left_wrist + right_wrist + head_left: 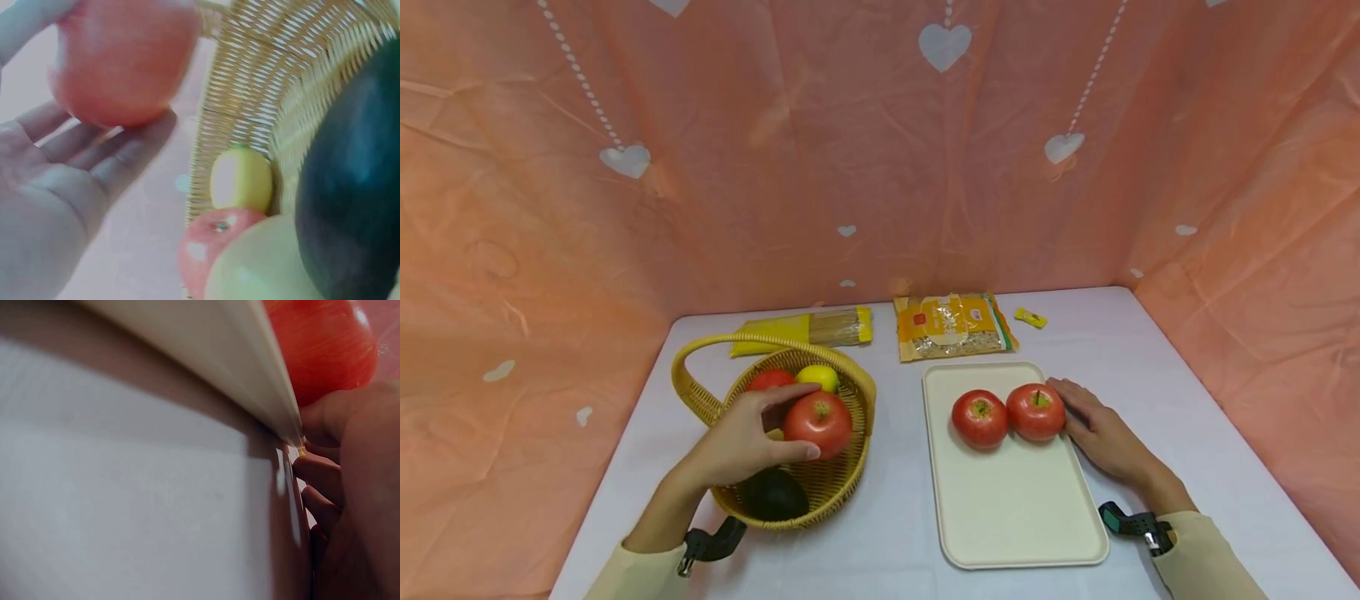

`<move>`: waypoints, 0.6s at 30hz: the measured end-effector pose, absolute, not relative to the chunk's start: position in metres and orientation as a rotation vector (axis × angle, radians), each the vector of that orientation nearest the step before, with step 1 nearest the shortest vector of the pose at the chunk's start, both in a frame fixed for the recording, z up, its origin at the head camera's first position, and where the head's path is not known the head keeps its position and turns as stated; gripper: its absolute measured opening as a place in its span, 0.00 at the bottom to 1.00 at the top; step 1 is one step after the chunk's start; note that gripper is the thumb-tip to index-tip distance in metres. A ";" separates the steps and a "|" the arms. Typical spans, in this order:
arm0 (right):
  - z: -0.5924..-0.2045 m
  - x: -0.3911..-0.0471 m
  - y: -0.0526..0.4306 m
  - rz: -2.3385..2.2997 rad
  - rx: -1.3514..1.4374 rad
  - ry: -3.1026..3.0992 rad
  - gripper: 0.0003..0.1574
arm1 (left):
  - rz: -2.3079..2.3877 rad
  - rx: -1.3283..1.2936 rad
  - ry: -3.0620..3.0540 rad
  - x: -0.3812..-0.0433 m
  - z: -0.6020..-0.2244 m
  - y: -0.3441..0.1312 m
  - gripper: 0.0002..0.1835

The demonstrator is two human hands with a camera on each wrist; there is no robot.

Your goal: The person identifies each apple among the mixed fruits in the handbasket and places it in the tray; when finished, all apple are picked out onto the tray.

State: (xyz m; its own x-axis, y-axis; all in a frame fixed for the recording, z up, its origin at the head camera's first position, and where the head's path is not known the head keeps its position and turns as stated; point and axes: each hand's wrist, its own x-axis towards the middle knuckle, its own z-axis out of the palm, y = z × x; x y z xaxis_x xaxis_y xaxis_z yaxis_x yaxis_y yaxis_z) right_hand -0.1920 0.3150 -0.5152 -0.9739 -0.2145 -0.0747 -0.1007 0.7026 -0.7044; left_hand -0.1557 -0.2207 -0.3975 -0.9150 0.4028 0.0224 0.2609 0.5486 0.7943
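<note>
My left hand [747, 437] grips a red apple [817, 425] between thumb and fingers, above the wicker basket [863, 462]. In the left wrist view the held apple [125, 62] appears raised beside the basket's wall. Inside the basket are another red apple [212, 240], a yellow lemon-like fruit [240, 179], a pale rounded fruit [265, 265] and a glossy dark oval one [353, 181]. Two red apples, one on the left [980, 418] and one on the right [1036, 412], sit on the cream tray [1015, 508]. Extended fingers of my right hand [1101, 433] touch the tray's right rim beside the right apple.
A yellow pack of dry noodles [835, 327] lies behind the basket. Behind the tray are a bag of grains [955, 327] and a small yellow packet [1031, 317]. The basket's tall handle [688, 383] leans toward the left. A pink curtain [880, 150] encloses the white table.
</note>
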 end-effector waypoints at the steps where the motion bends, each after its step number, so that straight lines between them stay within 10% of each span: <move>1: -0.515 -0.192 0.315 -1.130 -0.257 2.757 0.41 | 1.378 0.597 2.581 -0.152 -0.397 -0.221 0.40; 18: -0.515 -0.193 0.315 -1.109 -0.289 2.778 0.41 | 1.688 0.973 2.287 -0.126 -0.397 -0.162 0.44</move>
